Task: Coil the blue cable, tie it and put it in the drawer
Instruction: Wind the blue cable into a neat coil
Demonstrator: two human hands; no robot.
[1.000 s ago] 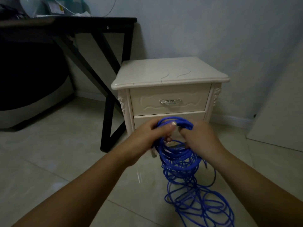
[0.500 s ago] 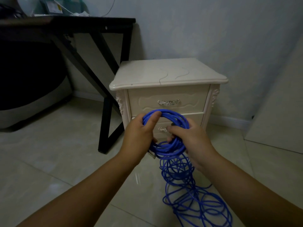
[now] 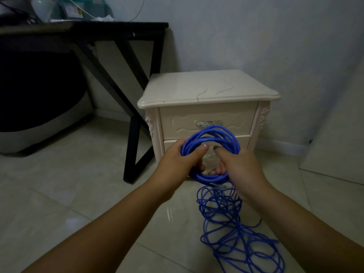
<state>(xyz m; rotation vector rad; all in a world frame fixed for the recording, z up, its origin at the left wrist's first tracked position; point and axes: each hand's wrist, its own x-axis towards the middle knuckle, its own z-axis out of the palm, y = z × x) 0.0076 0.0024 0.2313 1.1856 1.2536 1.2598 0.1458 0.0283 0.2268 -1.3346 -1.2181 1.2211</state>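
A round coil of the blue cable (image 3: 214,133) stands upright in front of the cream nightstand (image 3: 206,91). My left hand (image 3: 177,160) grips the coil's left side, thumb across the strands. My right hand (image 3: 240,166) holds the coil's right and lower side, fingers curled round it. A clear plug end (image 3: 279,186) hangs just under the coil. The uncoiled part of the cable trails down into a loose tangle (image 3: 236,233) on the floor. Both drawers are closed; the top drawer (image 3: 208,119) shows a silver handle (image 3: 206,122), and the lower one is mostly hidden behind the coil.
A black desk (image 3: 118,28) with slanted legs stands left of the nightstand, cluttered on top. A dark rounded object with a grey base (image 3: 39,115) sits under it. A pale board (image 3: 338,138) leans at the right. The floor is glossy tile.
The coil has been lifted higher and opened into a wider ring in front of the drawers. My left thumb now lies across its left side, and my right hand has shifted lower.
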